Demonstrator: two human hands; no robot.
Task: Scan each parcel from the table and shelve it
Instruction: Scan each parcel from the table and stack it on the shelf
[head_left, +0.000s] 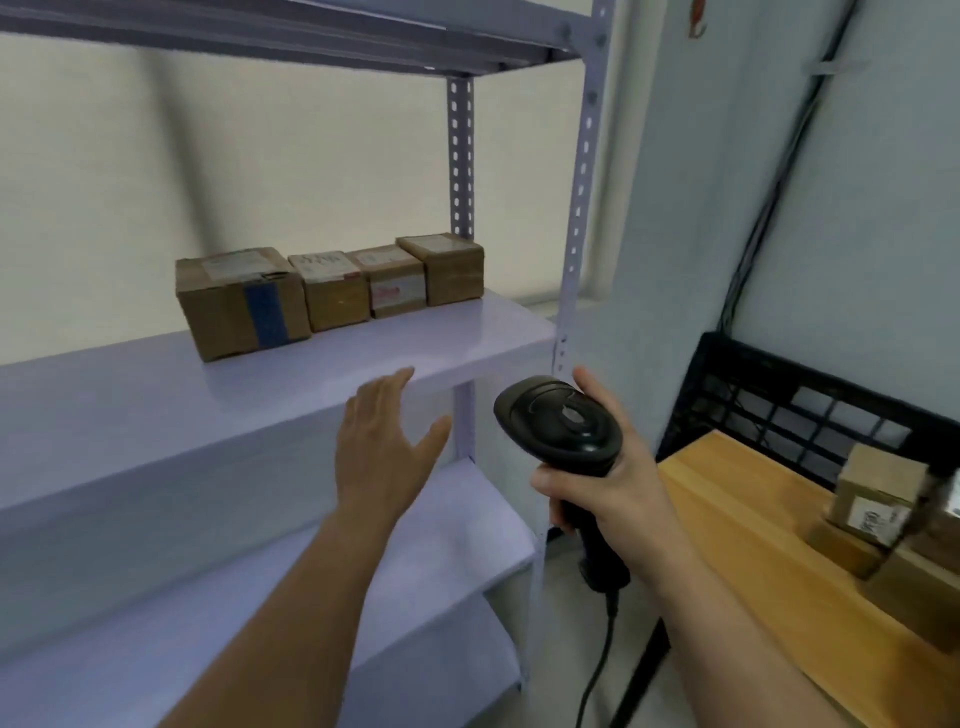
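With the left hand (382, 441) spread empty near the front edge of the shelf (415, 343) and the right hand (613, 483) gripping the barcode scanner (561, 423), its dangling cable (597, 670) may snag the table (727, 509) corner when reaching for parcels (878, 499).

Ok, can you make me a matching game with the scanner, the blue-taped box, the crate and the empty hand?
1 scanner
2 box with blue tape
3 black crate
4 left hand

A open, holding nothing
B left end of the row on the shelf
C at the far edge of the wooden table
D gripped in the right hand

Pairs: 1-D, 2-B, 3-C, 4-A
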